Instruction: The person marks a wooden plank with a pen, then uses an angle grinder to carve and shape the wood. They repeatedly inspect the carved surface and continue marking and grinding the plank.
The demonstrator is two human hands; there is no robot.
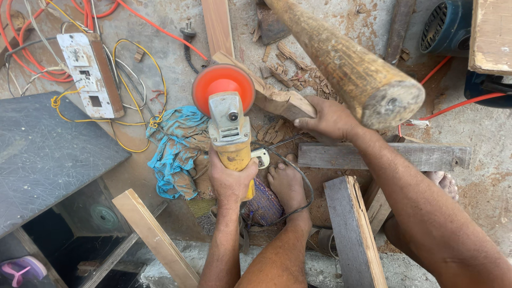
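My left hand [230, 178] grips the yellow body of an angle grinder [230, 128], whose orange disc [223, 85] faces up and away from me. The disc sits against a rough, carved piece of wood [277, 98] lying on the ground. My right hand [330, 118] clasps the near end of that wood piece, fingers curled over it. My bare foot [288, 184] rests on the ground between the two hands, with the grinder's grey cable [306, 181] looping around it.
A thick round wooden pole [346, 58] crosses the upper right, close to the camera. Grey planks [384, 156] [352, 229], a pale plank [154, 234], a blue cloth [176, 144], a dark slab [42, 154], a switch box [88, 74] with tangled wires and a blue machine [448, 24] lie around.
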